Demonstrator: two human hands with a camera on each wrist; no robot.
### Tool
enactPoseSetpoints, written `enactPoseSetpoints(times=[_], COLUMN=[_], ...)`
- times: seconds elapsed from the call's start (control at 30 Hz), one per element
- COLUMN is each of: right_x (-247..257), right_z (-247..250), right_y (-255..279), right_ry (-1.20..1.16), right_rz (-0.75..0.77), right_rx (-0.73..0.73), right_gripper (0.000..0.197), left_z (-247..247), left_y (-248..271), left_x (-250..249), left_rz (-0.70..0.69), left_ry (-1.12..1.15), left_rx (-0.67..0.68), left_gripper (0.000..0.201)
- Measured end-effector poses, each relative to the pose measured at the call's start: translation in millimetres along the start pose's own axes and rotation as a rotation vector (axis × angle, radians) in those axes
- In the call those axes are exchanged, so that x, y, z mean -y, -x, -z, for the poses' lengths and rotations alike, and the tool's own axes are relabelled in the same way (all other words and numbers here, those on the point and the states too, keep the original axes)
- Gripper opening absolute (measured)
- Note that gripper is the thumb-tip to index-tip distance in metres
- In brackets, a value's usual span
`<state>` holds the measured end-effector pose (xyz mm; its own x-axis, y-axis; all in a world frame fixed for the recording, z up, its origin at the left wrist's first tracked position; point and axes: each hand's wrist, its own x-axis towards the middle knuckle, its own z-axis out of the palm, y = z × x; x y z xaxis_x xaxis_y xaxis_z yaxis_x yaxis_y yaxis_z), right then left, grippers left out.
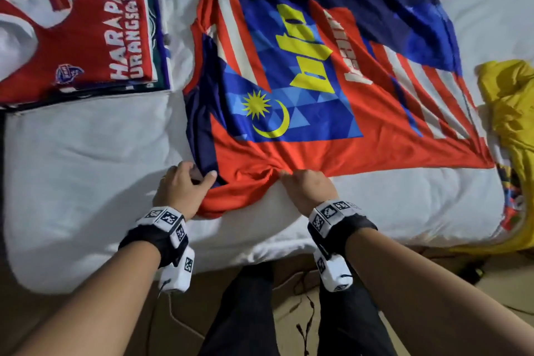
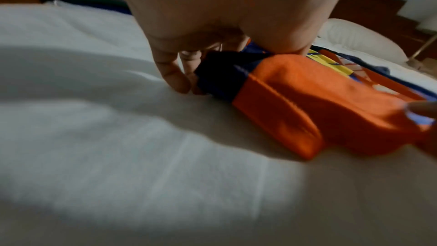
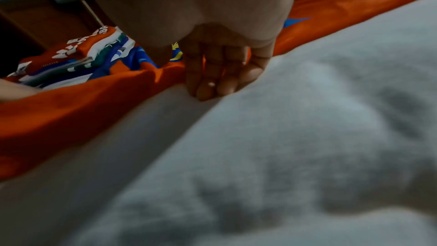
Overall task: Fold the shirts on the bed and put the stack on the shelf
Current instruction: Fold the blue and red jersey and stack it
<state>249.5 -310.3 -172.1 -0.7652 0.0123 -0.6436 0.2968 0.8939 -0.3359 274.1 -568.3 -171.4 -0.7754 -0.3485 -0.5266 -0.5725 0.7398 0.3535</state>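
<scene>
On bed | folded stack reads "HARAPA" | hands pinch flag jersey

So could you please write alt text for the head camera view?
Two hands pinch the near edge of an orange and blue shirt spread on a white bed: left hand at the sleeve, right hand at the side. A folded stack lies left, a yellow garment right.

yellow garment cut off at right edge, bedsheet blurred
</scene>
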Motion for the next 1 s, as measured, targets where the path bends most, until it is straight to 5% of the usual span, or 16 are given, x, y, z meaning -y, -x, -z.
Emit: enactPoseSetpoints(times=[0.17, 0.37, 0.47, 0.57, 0.7, 0.9, 1.0], right_x=[36.0, 35.4, 20.2, 14.8, 16.1, 13.9, 10.9], right_z=[-21.4, -33.1, -31.9, -23.2, -24.9, -27.2, -25.9], right_y=[1.9, 7.1, 13.3, 15.7, 15.3, 22.2, 29.5], right_ry=[-0.078, -0.145, -0.33, -0.48, -0.775, -1.109, -1.15], right_rz=[-0.121, -0.032, 0.039, 0.051, -0.016, -0.115, -0.179], right_rx=[0.032, -0.007, -0.062, -0.062, -0.022, 0.056, 0.072], right_gripper=[0.067, 0.02, 0.021, 0.034, 0.032, 0.026, 0.041], left_z=[-5.1, -16.5, -20.0, -16.1, -13.0, -33.2, -28.3], left_y=[19.5, 62.2, 80.7, 80.6, 65.7, 54.9, 61.9], left_x=[12.7, 45.9, 59.4, 51.9, 24.4, 12.6, 16.3], left_rz=[-0.014, -0.114, -0.083, -0.033, -0.016, -0.026, -0.055], left_ry=[0.067, 0.147, 0.126, 0.133, 0.226, 0.238, 0.399], left_rx=[0.154, 0.42, 0.519, 0.341, 0.092, 0.204, 0.224], left_gripper=[0.033, 0.021, 0.022, 0.044, 0.043, 0.028, 0.02])
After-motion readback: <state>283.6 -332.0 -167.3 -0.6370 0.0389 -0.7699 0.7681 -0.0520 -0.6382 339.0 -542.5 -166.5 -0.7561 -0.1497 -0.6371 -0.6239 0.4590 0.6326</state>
